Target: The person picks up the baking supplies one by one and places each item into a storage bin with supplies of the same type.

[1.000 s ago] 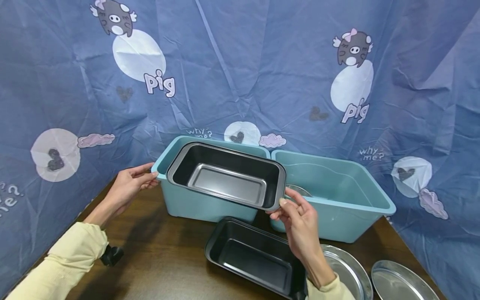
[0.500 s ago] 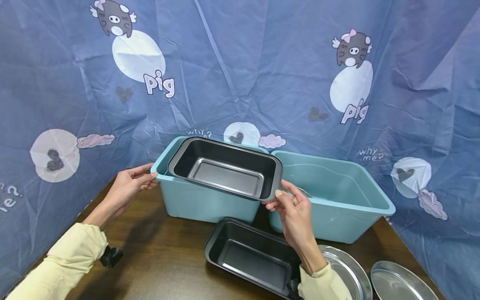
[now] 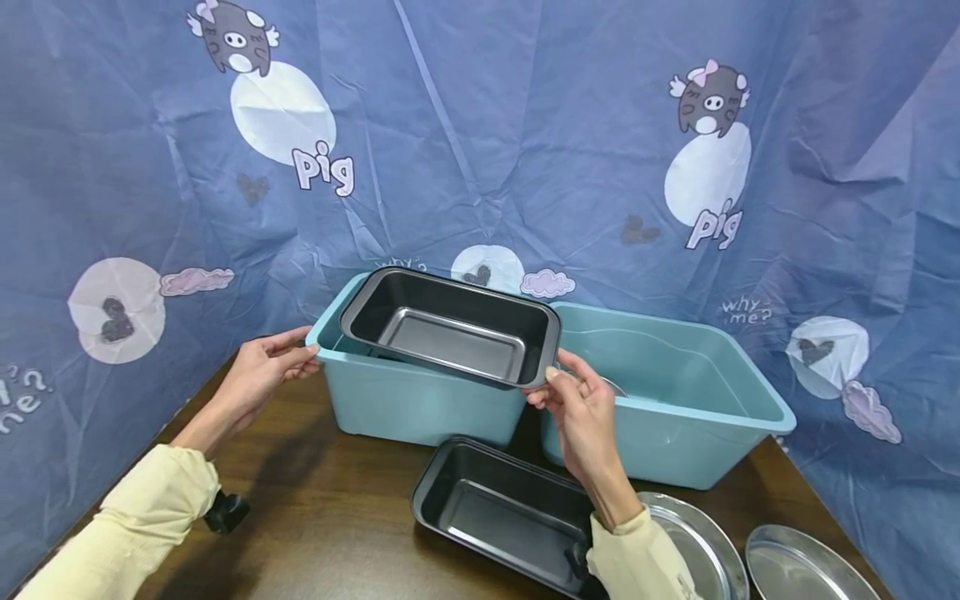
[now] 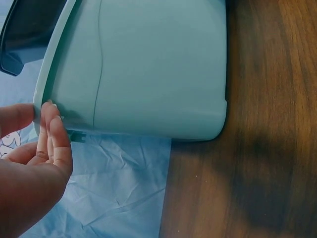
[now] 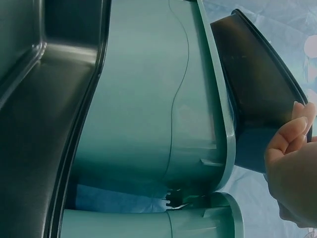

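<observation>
While my right hand [image 3: 581,412] pinches the pan [image 3: 450,333] by its 4 o'clock corner, tilted over the left bin [image 3: 420,400], my left hand [image 3: 258,375] grips the bin's 9 o'clock rim; only the left wrist view shows those fingers [image 4: 52,136] curled there.

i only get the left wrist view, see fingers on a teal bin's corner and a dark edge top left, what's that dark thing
Observer: A black loaf pan, tilted over the left teal bin.
Operator: who holds it
Observer: The right hand pinches its near right corner.
Operator: anything else on the table
Observer: A second black loaf pan lies in front of the bins, with two round metal pans at the right.
</observation>
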A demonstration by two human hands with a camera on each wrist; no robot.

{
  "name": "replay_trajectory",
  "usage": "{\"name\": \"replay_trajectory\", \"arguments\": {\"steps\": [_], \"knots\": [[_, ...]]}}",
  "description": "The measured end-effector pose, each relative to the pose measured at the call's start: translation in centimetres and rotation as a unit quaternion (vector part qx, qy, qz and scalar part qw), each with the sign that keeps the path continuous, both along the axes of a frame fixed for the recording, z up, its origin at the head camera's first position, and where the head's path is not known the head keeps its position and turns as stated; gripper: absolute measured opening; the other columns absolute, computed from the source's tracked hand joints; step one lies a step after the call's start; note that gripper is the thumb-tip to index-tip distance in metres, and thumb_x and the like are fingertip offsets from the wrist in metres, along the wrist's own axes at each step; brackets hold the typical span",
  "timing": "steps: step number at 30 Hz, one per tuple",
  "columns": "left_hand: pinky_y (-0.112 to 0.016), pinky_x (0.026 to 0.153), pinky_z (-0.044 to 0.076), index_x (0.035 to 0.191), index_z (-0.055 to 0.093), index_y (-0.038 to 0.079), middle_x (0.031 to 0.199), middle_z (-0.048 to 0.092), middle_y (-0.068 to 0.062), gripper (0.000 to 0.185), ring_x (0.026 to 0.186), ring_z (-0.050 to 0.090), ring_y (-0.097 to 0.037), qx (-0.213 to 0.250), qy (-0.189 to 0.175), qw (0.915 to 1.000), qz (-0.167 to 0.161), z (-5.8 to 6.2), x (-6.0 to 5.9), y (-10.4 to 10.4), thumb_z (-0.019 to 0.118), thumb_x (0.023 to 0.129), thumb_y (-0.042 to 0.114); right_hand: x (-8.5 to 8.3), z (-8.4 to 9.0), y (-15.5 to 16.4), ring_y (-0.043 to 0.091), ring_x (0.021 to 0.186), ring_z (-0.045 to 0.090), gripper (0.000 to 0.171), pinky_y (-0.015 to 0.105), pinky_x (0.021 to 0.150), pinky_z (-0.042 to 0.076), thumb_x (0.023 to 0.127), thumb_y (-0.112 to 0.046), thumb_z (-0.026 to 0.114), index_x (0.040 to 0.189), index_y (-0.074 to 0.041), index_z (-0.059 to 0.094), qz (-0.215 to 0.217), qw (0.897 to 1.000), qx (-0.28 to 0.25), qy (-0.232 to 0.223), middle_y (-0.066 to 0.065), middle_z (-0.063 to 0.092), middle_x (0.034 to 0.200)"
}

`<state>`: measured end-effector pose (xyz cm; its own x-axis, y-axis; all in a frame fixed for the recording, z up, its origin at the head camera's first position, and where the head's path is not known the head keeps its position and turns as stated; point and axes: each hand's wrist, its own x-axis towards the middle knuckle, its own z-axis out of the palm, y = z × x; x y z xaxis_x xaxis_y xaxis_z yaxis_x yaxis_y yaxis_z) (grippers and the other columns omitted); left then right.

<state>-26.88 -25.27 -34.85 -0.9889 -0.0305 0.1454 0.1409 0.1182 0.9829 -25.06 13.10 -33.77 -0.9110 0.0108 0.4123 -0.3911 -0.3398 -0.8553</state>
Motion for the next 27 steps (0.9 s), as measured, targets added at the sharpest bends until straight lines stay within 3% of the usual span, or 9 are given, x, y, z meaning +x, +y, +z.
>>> {"name": "replay_trajectory", "arguments": {"steps": [27], "knots": [[-0.018,0.071,0.055,0.153,0.032,-0.015,0.087,0.07,0.006,0.061,0.077,0.067,-0.002,0.001,-0.007,1.0,0.005,0.0,0.0,0.1,0.06,0.105,0.009,-2.6,0.4,-1.2,0.011,0.061,0.068,0.04,0.021,0.063,0.054,0.1,0.008,0.048,0.139,0.017,0.044,-0.008,1.0,0.0,-0.019,0.003,0.073,0.071]]}}
